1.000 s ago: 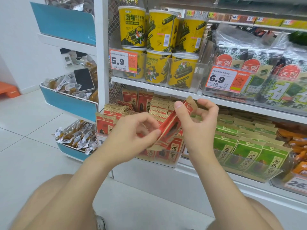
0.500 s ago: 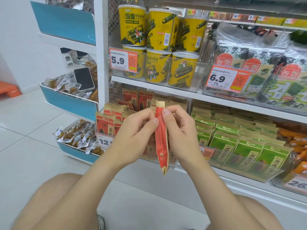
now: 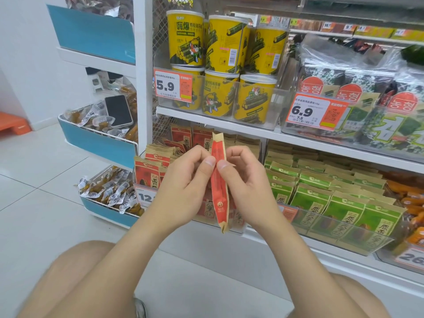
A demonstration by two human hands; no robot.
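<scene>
Here both hands hold one red packet (image 3: 219, 180) edge-on, just in front of the red stack (image 3: 146, 172) on the lower shelf. The left hand (image 3: 183, 187) and the right hand (image 3: 249, 187) each pinch the packet's upper half between thumb and curled fingers. Their thumbs almost meet across the thin side, so the packet hangs upright with its lower seal free. That grip probably serves to flatten and square it so it can slot in among the stack's upright packets. Green packets (image 3: 344, 203) stand right of the stack, yellow tubs (image 3: 220, 42) sit on the shelf above it, and a phone (image 3: 118, 110) lies in a bin to its upper left.
</scene>
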